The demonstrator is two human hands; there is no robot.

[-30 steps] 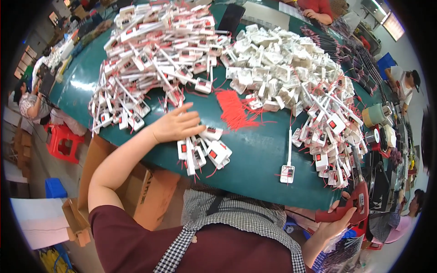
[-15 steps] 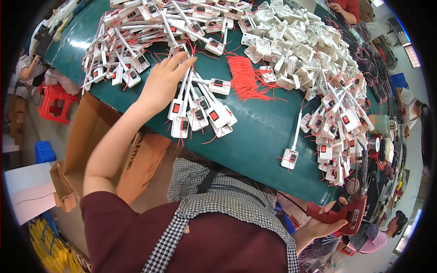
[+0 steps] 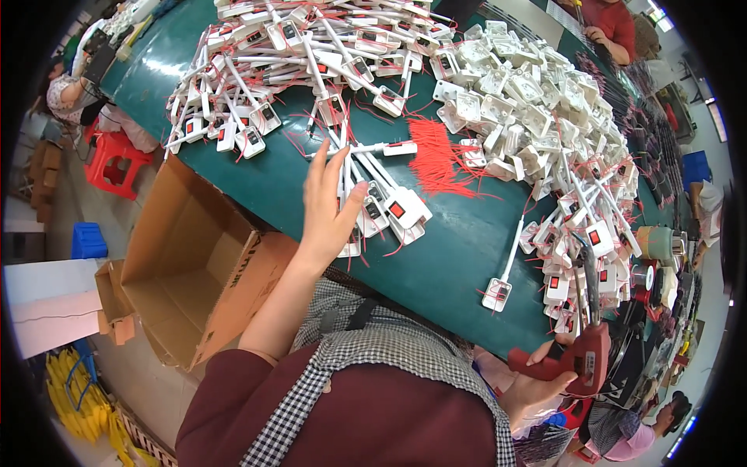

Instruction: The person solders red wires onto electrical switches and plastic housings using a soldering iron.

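Switch boxes on white stems (image 3: 398,208), head view: a loose bunch near the worktop's near edge, left of its middle. Boxes toward that edge, stems toward the far edge; red rocker on one. Another stemmed piece (image 3: 398,148) lies crosswise at the stem end.

Left hand (image 3: 327,212) over the bunch's left side, fingers spread well apart, thumb out toward the stems. Nothing seen gripped; whether it touches the stems, cannot tell.

Right hand (image 3: 541,383) beyond the near right corner, fingers curled round the handle of a red pistol-grip tool (image 3: 590,359). Long slim nose points up past the right-hand heap; contact there, cannot tell.

Worktop (image 3: 436,268) green. Single stemmed switch box (image 3: 496,295) near the near edge, right of middle. Red wires (image 3: 440,159) piled mid-worktop. White empty housings (image 3: 506,86) heaped behind these, toward the far edge. Big heap of stemmed switch boxes (image 3: 358,66) toward the far left; smaller heap (image 3: 595,237) along the right edge. Open cardboard box (image 3: 241,292) below the near edge, left end.
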